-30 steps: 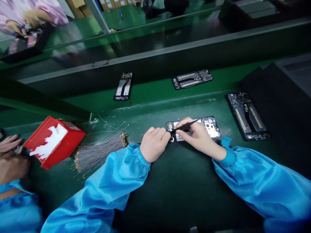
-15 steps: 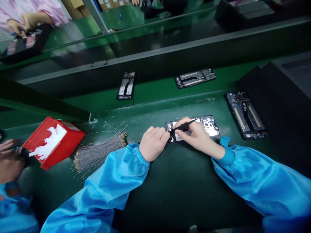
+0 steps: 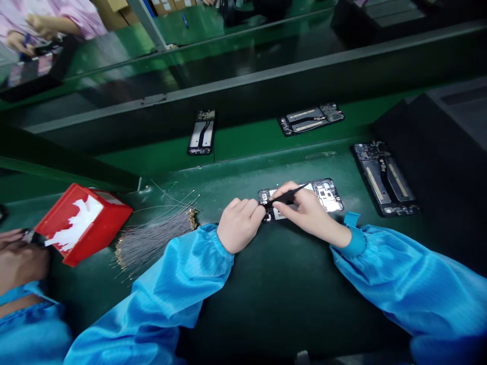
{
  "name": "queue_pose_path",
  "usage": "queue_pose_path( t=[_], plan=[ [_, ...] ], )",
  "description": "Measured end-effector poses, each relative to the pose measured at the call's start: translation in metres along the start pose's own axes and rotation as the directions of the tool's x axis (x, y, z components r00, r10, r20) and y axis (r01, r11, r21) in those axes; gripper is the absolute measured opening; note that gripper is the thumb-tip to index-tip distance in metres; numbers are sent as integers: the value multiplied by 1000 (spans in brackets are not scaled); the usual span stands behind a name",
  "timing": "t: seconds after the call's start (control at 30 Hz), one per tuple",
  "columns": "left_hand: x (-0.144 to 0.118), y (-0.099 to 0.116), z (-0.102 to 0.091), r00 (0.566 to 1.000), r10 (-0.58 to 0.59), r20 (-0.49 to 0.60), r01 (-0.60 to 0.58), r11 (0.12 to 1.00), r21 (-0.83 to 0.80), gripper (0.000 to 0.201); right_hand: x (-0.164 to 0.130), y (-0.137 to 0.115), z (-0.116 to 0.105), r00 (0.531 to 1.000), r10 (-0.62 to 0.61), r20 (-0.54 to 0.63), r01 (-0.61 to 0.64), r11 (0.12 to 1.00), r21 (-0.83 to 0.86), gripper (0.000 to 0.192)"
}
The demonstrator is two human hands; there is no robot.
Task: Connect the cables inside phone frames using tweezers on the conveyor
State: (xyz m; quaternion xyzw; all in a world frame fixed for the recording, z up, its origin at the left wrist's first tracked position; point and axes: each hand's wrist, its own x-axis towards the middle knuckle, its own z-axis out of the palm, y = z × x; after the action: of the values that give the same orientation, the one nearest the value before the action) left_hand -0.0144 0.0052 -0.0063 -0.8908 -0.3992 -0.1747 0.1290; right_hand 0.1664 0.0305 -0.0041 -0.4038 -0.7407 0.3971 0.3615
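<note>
An opened phone (image 3: 330,195) lies flat on the green bench in front of me, its circuit board and metal parts showing. My right hand (image 3: 310,215) is closed on a pair of black tweezers (image 3: 296,193) held over the phone, slanting down to its left end. My left hand (image 3: 240,226) is closed at that same end, fingertips by the tweezers' lower end; whatever it may pinch is hidden. Left of my left sleeve is a bundle of thin grey cables (image 3: 155,241) with gold-coloured ends.
A red bin (image 3: 114,215) with white torn material stands left, beside a co-worker's hand (image 3: 23,261). Two opened phones, one upright (image 3: 201,133) and one sideways (image 3: 312,119), lie on the green strip behind. Another phone (image 3: 385,177) lies right, by a black box (image 3: 437,152).
Both phones on the strip behind have shifted slightly right. The co-worker's hand at the left has come further into view. My hands and the tweezers have hardly moved.
</note>
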Motion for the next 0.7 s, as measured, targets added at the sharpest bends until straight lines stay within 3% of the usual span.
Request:
queue_pose_path(
  t=[0.7],
  plan=[
    [-1, -1, -1, 998, -20, 59, 25, 996, -83, 26, 1, -1, 1, 999, -47, 21, 47, 999, 13, 9]
  ],
)
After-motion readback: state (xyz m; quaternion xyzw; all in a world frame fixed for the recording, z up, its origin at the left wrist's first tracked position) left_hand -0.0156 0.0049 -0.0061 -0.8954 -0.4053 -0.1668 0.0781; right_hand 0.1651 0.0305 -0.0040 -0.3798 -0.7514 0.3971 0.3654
